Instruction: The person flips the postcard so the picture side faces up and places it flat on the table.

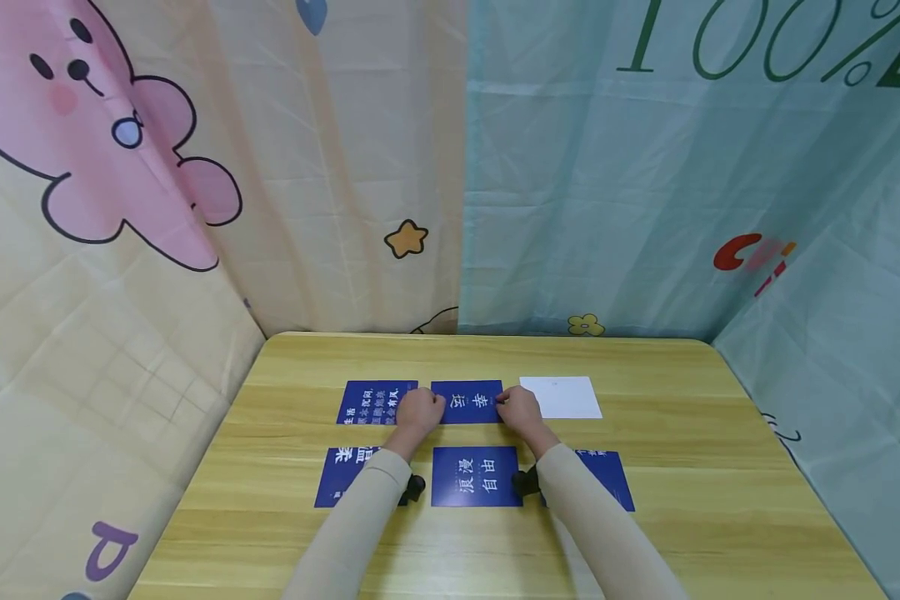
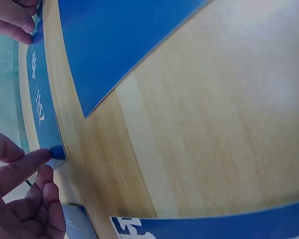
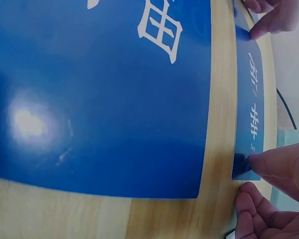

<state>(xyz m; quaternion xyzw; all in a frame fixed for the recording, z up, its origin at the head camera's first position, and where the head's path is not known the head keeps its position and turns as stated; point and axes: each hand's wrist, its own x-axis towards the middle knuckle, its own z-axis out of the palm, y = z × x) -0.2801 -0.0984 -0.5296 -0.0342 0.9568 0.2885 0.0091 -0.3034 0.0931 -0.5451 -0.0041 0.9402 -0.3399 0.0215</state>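
Observation:
A blue card with two large white characters lies in the middle of the far row on the table. At its left edge, my left hand holds the card with thumb and finger at the corner; the other fingers are curled in the left wrist view. My right hand grips the opposite edge, its thumb on the card's face. Nearer to me, between the forearms, lies another blue card with white characters.
A blue text card lies far left, a white card far right. In the near row, the left blue card and right blue card are partly covered by my sleeves. Curtains hang behind the wooden table.

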